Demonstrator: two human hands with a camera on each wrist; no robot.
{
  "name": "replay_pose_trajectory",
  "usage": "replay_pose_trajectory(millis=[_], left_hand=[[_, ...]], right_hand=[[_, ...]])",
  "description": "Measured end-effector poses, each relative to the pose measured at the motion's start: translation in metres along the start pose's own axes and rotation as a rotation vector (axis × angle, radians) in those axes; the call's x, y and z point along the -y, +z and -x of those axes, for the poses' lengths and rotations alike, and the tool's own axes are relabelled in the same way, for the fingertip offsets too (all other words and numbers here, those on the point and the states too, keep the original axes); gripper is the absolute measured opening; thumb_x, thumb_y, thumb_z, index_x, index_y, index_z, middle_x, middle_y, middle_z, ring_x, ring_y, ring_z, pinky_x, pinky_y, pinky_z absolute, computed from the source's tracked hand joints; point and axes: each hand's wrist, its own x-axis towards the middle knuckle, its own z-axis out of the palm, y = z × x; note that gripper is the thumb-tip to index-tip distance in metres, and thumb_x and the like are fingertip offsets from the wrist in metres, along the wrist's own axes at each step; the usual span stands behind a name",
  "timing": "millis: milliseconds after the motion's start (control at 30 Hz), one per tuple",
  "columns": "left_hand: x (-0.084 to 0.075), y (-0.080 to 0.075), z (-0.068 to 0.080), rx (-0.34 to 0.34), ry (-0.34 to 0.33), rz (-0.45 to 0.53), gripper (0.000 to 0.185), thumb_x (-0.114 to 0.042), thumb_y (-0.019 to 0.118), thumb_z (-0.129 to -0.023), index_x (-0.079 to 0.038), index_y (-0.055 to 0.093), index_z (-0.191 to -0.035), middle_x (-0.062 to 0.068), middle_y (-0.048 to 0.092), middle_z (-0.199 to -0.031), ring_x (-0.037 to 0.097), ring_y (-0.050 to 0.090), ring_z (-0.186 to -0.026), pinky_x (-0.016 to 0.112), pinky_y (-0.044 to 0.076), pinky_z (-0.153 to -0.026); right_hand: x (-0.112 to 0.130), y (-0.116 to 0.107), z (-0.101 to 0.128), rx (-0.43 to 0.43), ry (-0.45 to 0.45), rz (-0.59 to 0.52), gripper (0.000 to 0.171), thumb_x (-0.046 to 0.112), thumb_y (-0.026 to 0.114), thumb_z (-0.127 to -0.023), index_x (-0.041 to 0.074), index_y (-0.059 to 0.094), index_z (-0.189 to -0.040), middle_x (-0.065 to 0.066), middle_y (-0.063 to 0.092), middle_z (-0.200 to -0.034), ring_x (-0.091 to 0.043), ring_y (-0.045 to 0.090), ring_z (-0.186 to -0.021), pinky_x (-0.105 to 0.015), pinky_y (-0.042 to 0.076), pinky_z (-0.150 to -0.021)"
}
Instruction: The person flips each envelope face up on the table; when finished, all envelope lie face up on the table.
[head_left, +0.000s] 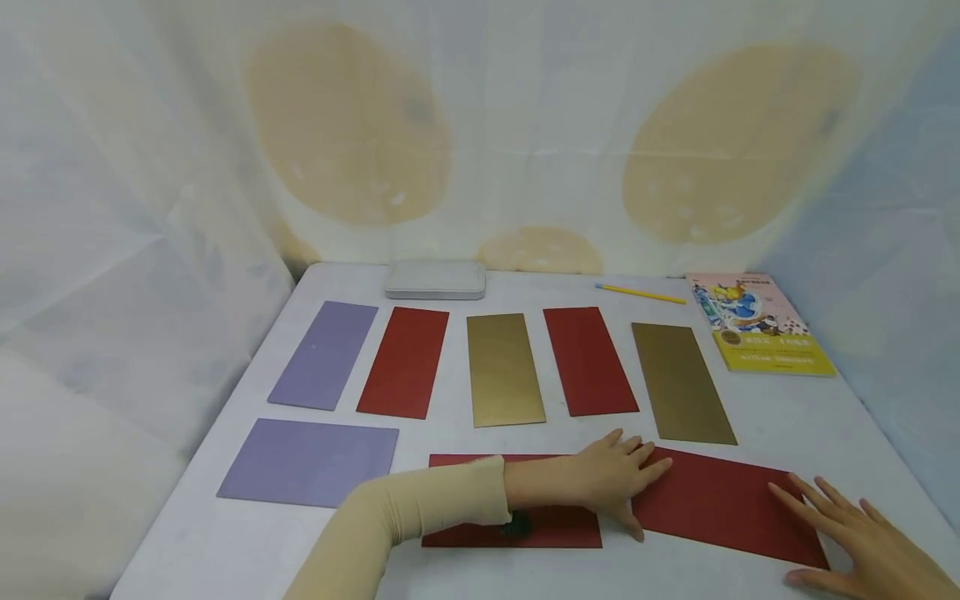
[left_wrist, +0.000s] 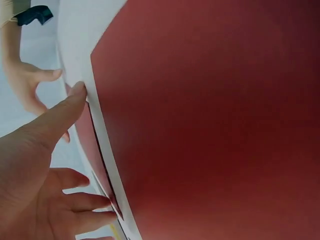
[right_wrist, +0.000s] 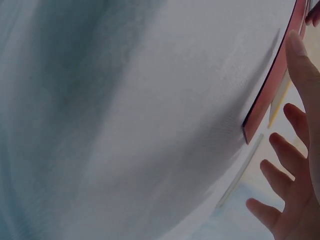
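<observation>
Legible text: none.
The pink-and-yellow illustrated paperback book (head_left: 759,323) at the table's far right corner carries printed lines on its cover, too small and blurred to read.

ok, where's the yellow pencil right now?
In the head view the yellow pencil lies at the table's far right, between the grey tin and the picture book, just beyond the right-hand red card; neither hand is near it.

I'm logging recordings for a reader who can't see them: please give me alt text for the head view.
Two bare hands lie flat on a red sheet at the near edge of a white table: the left hand on its left end, the right hand on its right corner. Beyond lie purple, red and gold sheets, a grey tin, a yellow pencil and a picture book.
</observation>
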Motion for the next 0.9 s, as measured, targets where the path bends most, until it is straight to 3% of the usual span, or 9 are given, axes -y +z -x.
replay_pose_trajectory(millis=[100,200,333,533,700,900], left_hand=[[0.003,-0.001,0.001,0.021,0.012,0.024,0.098,-0.077,0.053,-0.078,-0.021,0.026,-0.154,-0.001,0.033,-0.153,0.013,0.030,-0.138,0.032,0.026,-0.110],[0.004,-0.001,0.001,0.022,0.018,0.030,0.093,-0.076,0.052,-0.080,-0.021,0.031,-0.152,0.000,0.035,-0.152,0.013,0.032,-0.138,0.029,0.028,-0.109],[0.005,0.000,0.000,0.027,0.017,0.031,0.087,-0.075,0.052,-0.081,-0.023,0.037,-0.150,0.000,0.038,-0.150,0.012,0.036,-0.136,0.022,0.030,-0.106],[0.002,-0.002,-0.003,0.022,0.061,0.064,0.077,-0.069,0.054,-0.084,-0.022,0.046,-0.145,0.002,0.048,-0.142,0.015,0.047,-0.127,0.020,0.044,-0.092],[0.004,-0.001,-0.001,-0.024,0.091,0.044,0.073,-0.068,0.053,-0.083,-0.023,0.051,-0.141,0.000,0.056,-0.131,0.010,0.055,-0.115,0.016,0.047,-0.081],[0.010,0.001,0.005,-0.052,0.117,0.139,0.068,-0.064,0.051,-0.086,-0.025,0.050,-0.142,-0.004,0.055,-0.134,0.002,0.054,-0.112,0.011,0.042,-0.083]], right_hand=[[0.000,0.001,0.001,0.057,0.005,-0.014,0.103,0.064,0.076,-0.061,0.001,0.048,-0.137,-0.035,0.042,-0.135,-0.056,0.027,-0.123,-0.079,0.015,-0.091],[0.003,0.000,0.001,0.111,0.008,-0.044,0.096,0.061,0.076,-0.067,-0.001,0.051,-0.136,-0.036,0.044,-0.133,-0.057,0.030,-0.121,-0.079,0.017,-0.090],[0.006,-0.004,0.001,0.146,0.018,-0.052,0.092,0.060,0.074,-0.070,-0.001,0.052,-0.135,-0.035,0.045,-0.133,-0.058,0.035,-0.119,-0.077,0.023,-0.089],[0.010,-0.006,0.001,0.177,0.039,-0.008,0.088,0.059,0.075,-0.069,0.001,0.056,-0.132,-0.035,0.049,-0.127,-0.057,0.047,-0.106,-0.073,0.033,-0.085],[0.011,-0.012,0.004,0.175,0.042,-0.004,0.082,0.055,0.078,-0.067,0.002,0.061,-0.127,-0.032,0.056,-0.121,-0.054,0.052,-0.103,-0.074,0.032,-0.084],[0.010,-0.023,0.012,0.154,0.032,-0.009,0.058,0.042,0.076,-0.077,0.002,0.067,-0.118,-0.025,0.065,-0.109,-0.042,0.063,-0.091,-0.074,0.030,-0.087]])
